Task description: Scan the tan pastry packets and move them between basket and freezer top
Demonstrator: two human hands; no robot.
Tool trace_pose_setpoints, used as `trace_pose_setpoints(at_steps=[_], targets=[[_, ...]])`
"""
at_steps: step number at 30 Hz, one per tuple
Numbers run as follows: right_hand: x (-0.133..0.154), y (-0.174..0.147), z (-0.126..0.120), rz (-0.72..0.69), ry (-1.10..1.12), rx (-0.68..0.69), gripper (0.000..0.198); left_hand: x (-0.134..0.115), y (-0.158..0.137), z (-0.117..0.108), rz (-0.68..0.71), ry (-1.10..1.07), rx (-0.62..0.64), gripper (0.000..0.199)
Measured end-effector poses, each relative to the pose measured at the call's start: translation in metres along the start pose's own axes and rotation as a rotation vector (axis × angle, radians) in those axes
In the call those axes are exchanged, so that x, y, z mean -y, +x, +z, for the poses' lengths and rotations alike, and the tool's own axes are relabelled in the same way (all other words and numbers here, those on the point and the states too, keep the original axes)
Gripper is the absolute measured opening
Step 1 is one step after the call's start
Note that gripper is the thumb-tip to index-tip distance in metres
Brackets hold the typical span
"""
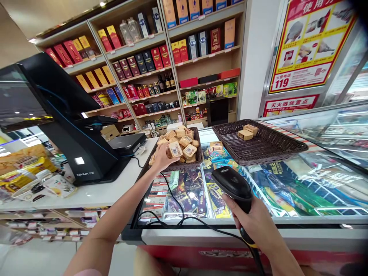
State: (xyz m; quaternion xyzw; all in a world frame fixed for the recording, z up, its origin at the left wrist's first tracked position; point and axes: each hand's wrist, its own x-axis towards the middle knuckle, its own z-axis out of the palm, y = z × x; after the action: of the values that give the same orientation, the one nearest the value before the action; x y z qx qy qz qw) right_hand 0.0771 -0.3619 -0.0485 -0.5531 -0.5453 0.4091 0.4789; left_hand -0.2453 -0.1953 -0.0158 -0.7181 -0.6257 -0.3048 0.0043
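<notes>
My left hand (163, 156) is at the near edge of a dark wicker basket (199, 143) heaped with small tan packs. Its fingers grip one pack (175, 150), whose white barcode label faces me. My right hand (254, 216) is wrapped round the handle of a black barcode scanner (232, 183). The scanner's head points up and left, above the glass top of a freezer. A black cable (201, 218) runs from its handle across the glass to the left. To the right, a second wicker basket (276, 151) holds a few similar tan packs (247, 132).
Another tan pack (216, 146) lies on the freezer glass (184, 212) between the baskets. A black checkout terminal (83, 153) stands on the white counter (97, 197) at left. Shelves of boxed goods (140, 63) line the back wall, with a red poster (312, 46) at right.
</notes>
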Motion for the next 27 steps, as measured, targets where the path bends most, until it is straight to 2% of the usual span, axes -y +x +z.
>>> trace_pose_setpoints(at_steps=[3, 6, 9, 12, 15, 18, 20, 23, 27], targets=[[-0.001, -0.002, -0.001, 0.094, 0.07, 0.038, 0.046, 0.003, 0.0, 0.008, -0.029, 0.085, 0.033, 0.085], [-0.005, 0.0, -0.006, 0.121, 0.085, 0.017, 0.043, 0.0, -0.004, 0.012, -0.042, 0.145, 0.068, 0.087], [-0.012, 0.005, -0.011, 0.139, 0.12, 0.012, 0.043, -0.012, -0.005, 0.011, -0.027, 0.193, 0.041, 0.084], [-0.013, 0.018, -0.018, 0.141, 0.166, 0.03, 0.046, -0.034, 0.006, 0.014, 0.117, 0.179, -0.002, 0.067], [-0.007, 0.041, -0.029, 0.086, 0.18, -0.001, 0.047, -0.067, 0.032, 0.029, 0.291, 0.096, 0.016, 0.051], [0.0, 0.069, -0.048, 0.019, 0.174, -0.052, 0.046, -0.107, 0.07, 0.058, 0.379, -0.015, 0.055, 0.039], [0.002, 0.087, -0.062, 0.008, 0.186, -0.079, 0.046, -0.135, 0.098, 0.087, 0.377, -0.061, 0.082, 0.035], [-0.002, 0.11, -0.08, 0.018, 0.285, -0.13, 0.047, -0.176, 0.141, 0.142, 0.391, -0.08, 0.146, 0.034], [-0.012, 0.147, -0.094, 0.052, 0.43, -0.213, 0.047, -0.22, 0.191, 0.219, 0.335, -0.043, 0.238, 0.039]])
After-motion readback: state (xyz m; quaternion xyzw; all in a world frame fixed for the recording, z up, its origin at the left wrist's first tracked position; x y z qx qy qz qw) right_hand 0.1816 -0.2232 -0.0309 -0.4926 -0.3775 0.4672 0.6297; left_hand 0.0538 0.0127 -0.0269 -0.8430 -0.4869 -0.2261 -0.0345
